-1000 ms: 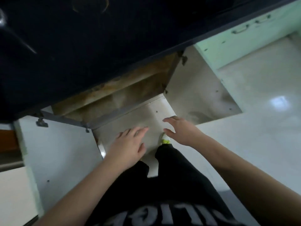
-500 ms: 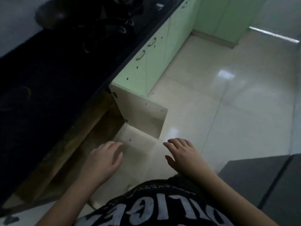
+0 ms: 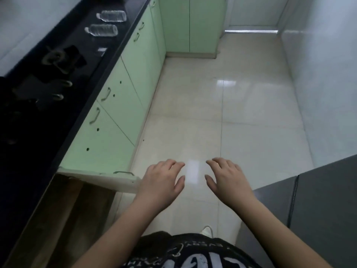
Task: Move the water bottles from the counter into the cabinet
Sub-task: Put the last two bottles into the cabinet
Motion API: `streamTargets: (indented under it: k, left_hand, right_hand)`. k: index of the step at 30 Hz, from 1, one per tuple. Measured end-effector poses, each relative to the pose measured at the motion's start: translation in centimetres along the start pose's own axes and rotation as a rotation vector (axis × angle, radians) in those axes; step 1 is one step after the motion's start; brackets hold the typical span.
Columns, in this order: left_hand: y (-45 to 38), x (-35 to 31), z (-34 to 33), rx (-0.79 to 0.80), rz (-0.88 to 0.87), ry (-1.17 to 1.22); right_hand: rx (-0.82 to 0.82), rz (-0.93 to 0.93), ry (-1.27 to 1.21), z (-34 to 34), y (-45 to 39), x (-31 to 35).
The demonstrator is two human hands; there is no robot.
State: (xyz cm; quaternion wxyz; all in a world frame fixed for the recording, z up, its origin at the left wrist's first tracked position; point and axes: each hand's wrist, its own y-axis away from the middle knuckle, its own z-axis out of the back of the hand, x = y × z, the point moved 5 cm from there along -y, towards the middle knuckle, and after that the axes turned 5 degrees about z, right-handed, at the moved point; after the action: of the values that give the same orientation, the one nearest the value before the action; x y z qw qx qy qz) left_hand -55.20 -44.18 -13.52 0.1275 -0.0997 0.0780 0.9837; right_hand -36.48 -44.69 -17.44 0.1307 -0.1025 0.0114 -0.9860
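Two clear water bottles lie on their sides on the black counter [image 3: 58,105] at the far end: one bottle [image 3: 102,30] nearer me, the other bottle [image 3: 113,16] just beyond it. The open cabinet [image 3: 63,215] is below the counter at lower left, its brown inside showing and its pale door [image 3: 108,178] swung out. My left hand [image 3: 164,182] hovers open beside the door's outer edge, palm down. My right hand [image 3: 226,178] hovers open over the floor, a short gap from the left. Both hands hold nothing.
A black gas stove with burners [image 3: 58,57] sits on the counter between me and the bottles. Green cabinet doors [image 3: 119,105] with handles run along under the counter. A dark grey block [image 3: 316,209] stands at lower right. Glossy tiled floor [image 3: 222,113] stretches ahead.
The view has swung up and to the right, from the cabinet's inside to the counter's far end and the floor. Both hands stayed open and empty and now hover past the cabinet door.
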Motion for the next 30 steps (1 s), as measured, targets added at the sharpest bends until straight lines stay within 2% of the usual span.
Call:
streamTargets:
  k: [5, 12, 16, 22, 30]
  left_hand:
    - [-5.1, -0.2, 1.2, -0.051, 0.013, -0.008]
    - [-13.1, 7.3, -0.5, -0.055, 0.134, 0.027]
    - [-19.3, 10.4, -0.3, -0.034, 0.178, 0.052]
    - [-28.9, 12.3, 3.3, -0.087, 0.098, 0.067]
    - [-39.8, 13.6, 9.1, -0.176, 0.054, 0.088]
  right_hand:
    - [-0.021, 0.031, 0.005, 0.7, -5.0, -2.9]
    - [-0.012, 0.075, 0.025, 0.2, -15.1, -6.1]
    - [0.074, 0.088, 0.053, 0.1, -21.1, -7.3]
    - [0.151, 0.095, 0.066, 0.3, -29.4, -7.9]
    - [0.145, 0.060, 0.015, 1.5, -42.1, -10.7]
